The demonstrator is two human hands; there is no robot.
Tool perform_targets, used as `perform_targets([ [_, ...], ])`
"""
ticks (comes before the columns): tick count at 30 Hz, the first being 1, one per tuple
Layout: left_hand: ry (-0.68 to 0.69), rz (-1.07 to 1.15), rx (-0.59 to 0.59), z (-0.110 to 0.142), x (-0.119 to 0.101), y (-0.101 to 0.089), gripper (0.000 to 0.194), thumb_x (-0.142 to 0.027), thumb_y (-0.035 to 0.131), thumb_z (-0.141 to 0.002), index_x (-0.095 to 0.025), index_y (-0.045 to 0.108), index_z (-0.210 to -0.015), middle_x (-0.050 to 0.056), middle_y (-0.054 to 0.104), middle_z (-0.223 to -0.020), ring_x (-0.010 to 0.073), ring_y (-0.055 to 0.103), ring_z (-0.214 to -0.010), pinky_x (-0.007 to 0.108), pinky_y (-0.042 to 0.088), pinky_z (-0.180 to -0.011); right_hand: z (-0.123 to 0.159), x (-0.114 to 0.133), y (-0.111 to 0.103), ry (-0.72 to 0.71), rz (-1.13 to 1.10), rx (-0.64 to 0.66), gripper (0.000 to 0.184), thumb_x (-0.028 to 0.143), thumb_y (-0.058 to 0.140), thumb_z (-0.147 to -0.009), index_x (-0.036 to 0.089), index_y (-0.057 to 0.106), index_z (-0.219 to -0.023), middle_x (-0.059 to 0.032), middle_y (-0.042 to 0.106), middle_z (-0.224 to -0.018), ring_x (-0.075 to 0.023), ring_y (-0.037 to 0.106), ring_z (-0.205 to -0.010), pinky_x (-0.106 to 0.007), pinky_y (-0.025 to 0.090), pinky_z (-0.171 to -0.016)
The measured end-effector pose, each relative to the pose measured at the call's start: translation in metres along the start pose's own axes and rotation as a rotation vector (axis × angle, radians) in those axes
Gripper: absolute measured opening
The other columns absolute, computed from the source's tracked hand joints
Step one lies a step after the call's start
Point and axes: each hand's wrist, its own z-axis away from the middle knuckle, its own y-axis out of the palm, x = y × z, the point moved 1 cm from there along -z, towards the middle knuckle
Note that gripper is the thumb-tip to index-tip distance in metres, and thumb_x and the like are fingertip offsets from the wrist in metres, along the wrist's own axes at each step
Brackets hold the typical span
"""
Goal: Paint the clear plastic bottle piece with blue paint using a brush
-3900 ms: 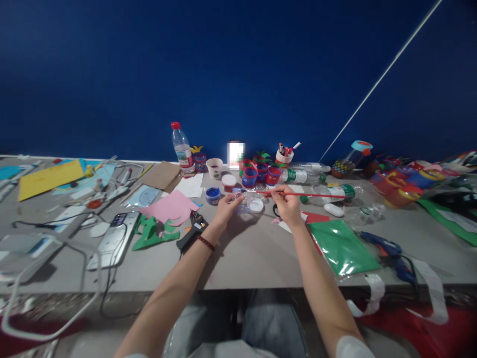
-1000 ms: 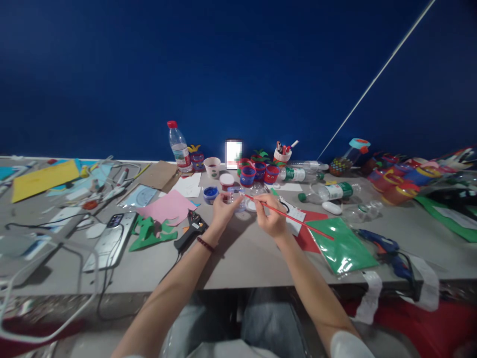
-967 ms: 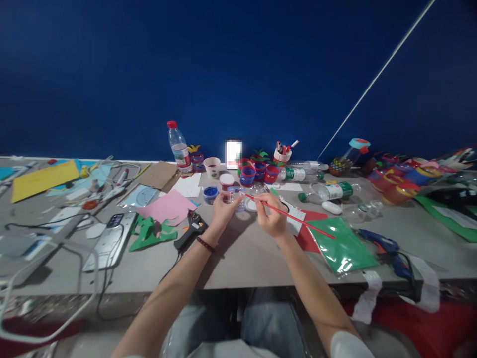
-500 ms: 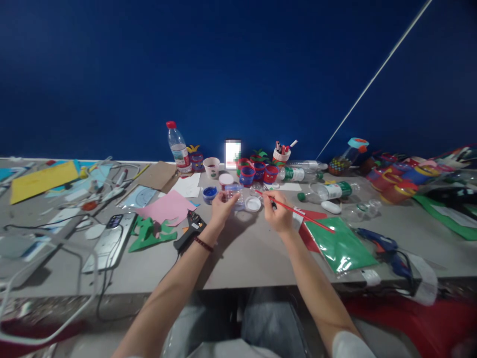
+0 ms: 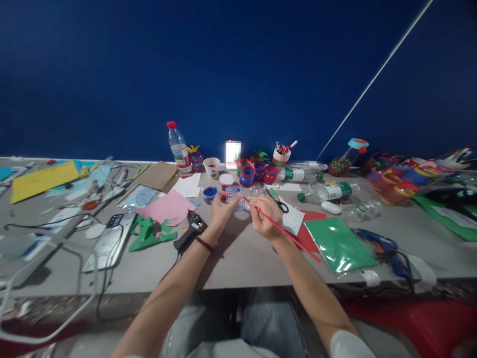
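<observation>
Red paintbrush (image 5: 283,230) pinched in right hand (image 5: 265,216), thin straight stick, long axis diagonal: tip up-left at the clear plastic cup (image 5: 234,195), tail down-right past the wrist toward the green sheet (image 5: 341,244). Left hand (image 5: 221,209) closed around the cup from the near-left side, cup held low over the grey table (image 5: 231,258), about mid-depth, just ahead of both hands. Cup see-through, ribbed-looking, bluish band near the top; detail too small to confirm.

Close behind: blue paint pot (image 5: 209,194), white-lidded red pot (image 5: 225,180), row of red-and-blue rimmed cups (image 5: 257,173). Scissors (image 5: 278,201) just right of right hand, on a white card. Glue gun (image 5: 191,229), black, hard plastic, left of left wrist. Pink paper (image 5: 167,207) flat, matte; green sheet glossy.

Bare tabletop between forearms down to the near edge; clutter tight on left, right and back.
</observation>
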Motion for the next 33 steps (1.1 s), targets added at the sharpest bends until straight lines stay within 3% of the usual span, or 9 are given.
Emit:
perform_targets([
  [5, 0.010, -0.050, -0.002, 0.001, -0.002, 0.000, 0.035, -0.036, 0.081, -0.055, -0.017, 0.059, -0.075, 0.001, 0.060, -0.073, 0.0159, 0.053, -0.071, 0.032, 0.042, -0.072, -0.003, 0.003, -0.001, -0.022, -0.001, -0.016, 0.016, 0.013, 0.054, -0.092, 0.024, 0.061, -0.102, -0.0063, 0.072, -0.084, -0.0214, 0.069, -0.081, -0.036, 0.058, -0.073],
  [16, -0.061, 0.085, 0.051, 0.000, -0.005, -0.001, 0.043, -0.045, 0.085, -0.050, -0.016, 0.061, -0.072, -0.001, 0.059, -0.065, 0.0128, 0.051, -0.063, 0.028, 0.040, -0.065, -0.002, -0.009, -0.009, 0.068, 0.073, -0.043, 0.011, 0.018, 0.052, -0.094, 0.024, 0.060, -0.098, -0.0050, 0.072, -0.083, -0.0204, 0.069, -0.079, -0.036, 0.058, -0.074],
  [23, -0.090, 0.308, 0.188, -0.003, -0.004, -0.001, 0.043, -0.046, 0.084, -0.053, -0.016, 0.067, -0.078, 0.002, 0.067, -0.075, 0.0146, 0.057, -0.071, 0.028, 0.043, -0.072, 0.000, -0.019, -0.014, 0.114, 0.144, -0.076, 0.009, 0.019, 0.052, -0.095, 0.024, 0.059, -0.093, -0.0047, 0.071, -0.082, -0.0204, 0.068, -0.078, -0.035, 0.057, -0.073],
  [28, -0.101, 0.346, 0.232, -0.002, -0.006, 0.000, 0.043, -0.044, 0.085, -0.052, -0.015, 0.070, -0.081, 0.005, 0.070, -0.082, 0.0158, 0.060, -0.076, 0.029, 0.045, -0.076, 0.000, -0.019, -0.014, 0.109, 0.147, -0.106, 0.009, 0.018, 0.052, -0.095, 0.024, 0.059, -0.093, -0.0045, 0.071, -0.082, -0.0203, 0.068, -0.078, -0.034, 0.056, -0.072],
  [33, -0.084, 0.262, 0.213, 0.000, -0.007, -0.002, 0.040, -0.044, 0.084, -0.056, -0.015, 0.069, -0.080, 0.003, 0.068, -0.077, 0.0154, 0.058, -0.072, 0.029, 0.044, -0.074, -0.003, -0.008, -0.011, 0.025, 0.122, -0.090, 0.011, 0.015, 0.053, -0.093, 0.023, 0.060, -0.097, -0.0048, 0.071, -0.082, -0.0202, 0.069, -0.078, -0.035, 0.058, -0.073],
])
